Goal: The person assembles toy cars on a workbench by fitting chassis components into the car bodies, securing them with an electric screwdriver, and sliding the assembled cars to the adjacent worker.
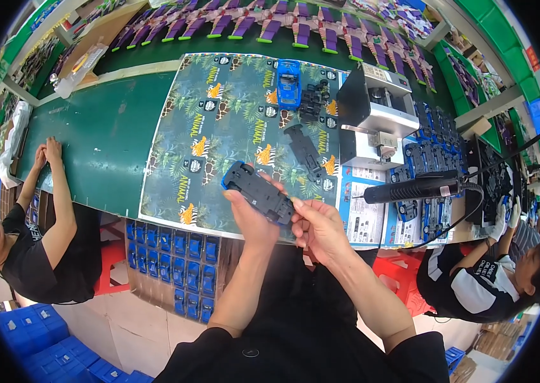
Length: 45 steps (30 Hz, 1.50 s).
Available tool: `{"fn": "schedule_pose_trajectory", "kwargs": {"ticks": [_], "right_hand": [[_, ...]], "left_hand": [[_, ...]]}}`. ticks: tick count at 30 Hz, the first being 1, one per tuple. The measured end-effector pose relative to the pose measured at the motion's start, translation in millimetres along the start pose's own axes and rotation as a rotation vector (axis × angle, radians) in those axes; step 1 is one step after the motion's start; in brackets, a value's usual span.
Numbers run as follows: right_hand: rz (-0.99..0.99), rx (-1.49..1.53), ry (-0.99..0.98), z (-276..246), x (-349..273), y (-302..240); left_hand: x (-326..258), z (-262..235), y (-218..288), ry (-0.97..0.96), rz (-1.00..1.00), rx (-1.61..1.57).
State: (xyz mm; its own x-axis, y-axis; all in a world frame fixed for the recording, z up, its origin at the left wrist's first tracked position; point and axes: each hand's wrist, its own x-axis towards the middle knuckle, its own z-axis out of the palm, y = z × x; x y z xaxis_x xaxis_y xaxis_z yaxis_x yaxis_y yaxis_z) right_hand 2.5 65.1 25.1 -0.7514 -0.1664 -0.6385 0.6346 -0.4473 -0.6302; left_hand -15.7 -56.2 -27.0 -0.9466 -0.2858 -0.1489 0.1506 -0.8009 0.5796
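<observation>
A toy car [258, 190] with a blue body rests in my left hand [254, 220], its black underside turned up. My left fingers are closed around the near side and beneath it. With thumb and fingertips pinched, my right hand [321, 228] touches the car's right end; whether a small part sits between those fingertips is hidden. Beyond my hands, a black chassis plate [303, 149] lies on the printed mat [174, 153]. Farther back are a blue car body [288, 86] and a cluster of black parts with wheels [315, 99].
A metal machine [378, 121] stands right of the mat. Nearby hangs a black electric screwdriver [413, 187] with its cable. Rows of toy cars [433, 159] lie farther right. A box of blue car bodies [174, 265] sits below the table's left edge. Co-workers sit on both sides.
</observation>
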Motion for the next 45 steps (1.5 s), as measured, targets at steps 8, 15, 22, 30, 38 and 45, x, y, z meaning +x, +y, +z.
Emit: {"fn": "schedule_pose_trajectory", "kwargs": {"ticks": [8,15,22,30,38,45], "right_hand": [[-0.262,-0.175,-0.053,7,-6,-13],[-0.588,-0.047,-0.057,-2,-9,-38],[-1.551,-1.099,0.140,-56,-9,-31],[-1.525,-1.442,-0.079,-88,-7,6],[-1.148,-1.386,0.229,-83,-15,2],[-1.159,-1.357,0.194,-91,-6,6]], "left_hand": [[4,2,2,0.016,-0.017,-0.041],[7,7,19,0.125,-0.188,-0.043],[36,-1,50,0.076,-0.183,0.173],[75,2,52,-0.197,0.075,0.881],[100,-15,63,-0.136,0.364,1.523],[54,26,73,-0.265,1.063,1.601]]}}
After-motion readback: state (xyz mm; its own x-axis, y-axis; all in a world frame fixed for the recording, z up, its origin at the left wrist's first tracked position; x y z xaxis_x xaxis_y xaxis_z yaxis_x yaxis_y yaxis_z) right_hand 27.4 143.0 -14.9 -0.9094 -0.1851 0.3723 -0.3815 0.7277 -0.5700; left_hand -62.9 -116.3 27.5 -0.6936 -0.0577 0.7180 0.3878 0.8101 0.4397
